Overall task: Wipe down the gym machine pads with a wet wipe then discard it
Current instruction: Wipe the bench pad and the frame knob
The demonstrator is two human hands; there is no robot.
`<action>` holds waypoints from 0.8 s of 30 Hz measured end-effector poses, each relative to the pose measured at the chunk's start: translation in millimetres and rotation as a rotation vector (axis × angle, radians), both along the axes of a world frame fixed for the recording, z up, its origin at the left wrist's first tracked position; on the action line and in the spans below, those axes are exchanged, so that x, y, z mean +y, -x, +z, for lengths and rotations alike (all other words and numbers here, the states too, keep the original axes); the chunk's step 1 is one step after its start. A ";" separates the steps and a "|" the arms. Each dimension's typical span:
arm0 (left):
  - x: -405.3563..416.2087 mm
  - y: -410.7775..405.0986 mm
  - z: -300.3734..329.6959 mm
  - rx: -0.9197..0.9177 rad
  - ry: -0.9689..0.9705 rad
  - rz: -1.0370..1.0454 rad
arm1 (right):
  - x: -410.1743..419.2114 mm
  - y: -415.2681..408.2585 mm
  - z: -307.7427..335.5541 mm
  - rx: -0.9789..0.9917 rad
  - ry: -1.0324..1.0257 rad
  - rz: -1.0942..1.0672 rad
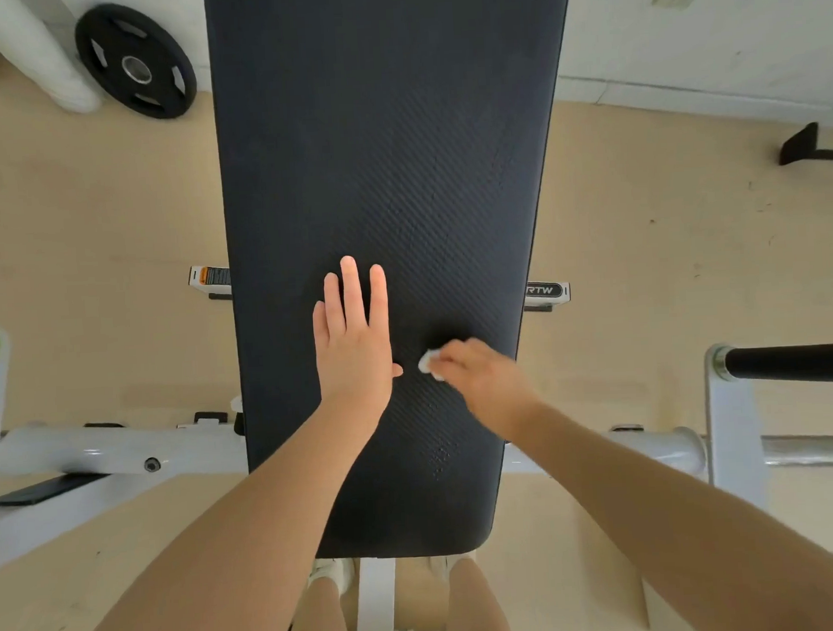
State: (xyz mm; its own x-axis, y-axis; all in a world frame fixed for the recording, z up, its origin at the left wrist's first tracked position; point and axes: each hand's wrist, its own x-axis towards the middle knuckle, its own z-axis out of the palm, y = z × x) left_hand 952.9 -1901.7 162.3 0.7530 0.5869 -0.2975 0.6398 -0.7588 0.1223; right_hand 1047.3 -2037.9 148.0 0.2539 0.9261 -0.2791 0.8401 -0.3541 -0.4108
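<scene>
A long black textured bench pad (386, 148) runs up the middle of the head view. My left hand (353, 333) lies flat on the pad, palm down, fingers straight and slightly apart, holding nothing. Just to its right, my right hand (480, 379) is closed on a small crumpled white wet wipe (427, 361) and presses it against the pad. The right hand looks blurred. Only a corner of the wipe shows past the fingers.
White machine frame tubes (113, 452) stand at left and right (729, 424), with a black-gripped bar (788, 363) at right. A black weight plate (136, 59) leans at the back left. Beige floor (666, 234) lies on both sides. My legs (319, 619) stand below the pad's near end.
</scene>
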 end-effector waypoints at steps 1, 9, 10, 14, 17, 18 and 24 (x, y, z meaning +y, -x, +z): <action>0.5 0.8 -0.7 -0.012 -0.005 0.001 | -4.9 3.8 -2.9 0.002 0.023 0.035; -0.7 0.4 -5.4 -0.029 -0.005 -0.002 | 50.3 -67.0 41.3 -0.061 -0.392 -0.622; -0.6 1.1 -6.6 -0.038 -0.009 -0.006 | 57.7 -76.9 43.8 -0.127 -0.403 -0.631; -0.7 1.8 -7.4 -0.054 -0.023 -0.008 | 54.0 -69.2 31.1 -0.248 -0.279 -0.388; -2.4 2.0 -4.1 -0.026 -0.013 -0.008 | 11.0 -24.8 3.5 -0.131 -0.152 -0.161; -2.8 1.7 -2.8 -0.015 -0.015 -0.006 | -5.1 -7.3 -3.0 -0.055 -0.099 -0.119; -12.6 2.1 0.8 -0.019 -0.015 -0.002 | -25.8 6.9 -12.6 0.044 0.006 -0.045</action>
State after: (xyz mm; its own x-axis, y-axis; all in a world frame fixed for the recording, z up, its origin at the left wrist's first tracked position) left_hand 950.8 -1914.2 163.1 0.7596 0.5898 -0.2742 0.6360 -0.7618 0.1232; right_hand 1040.4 -2063.8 135.4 0.2822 0.9122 -0.2970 0.8044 -0.3937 -0.4450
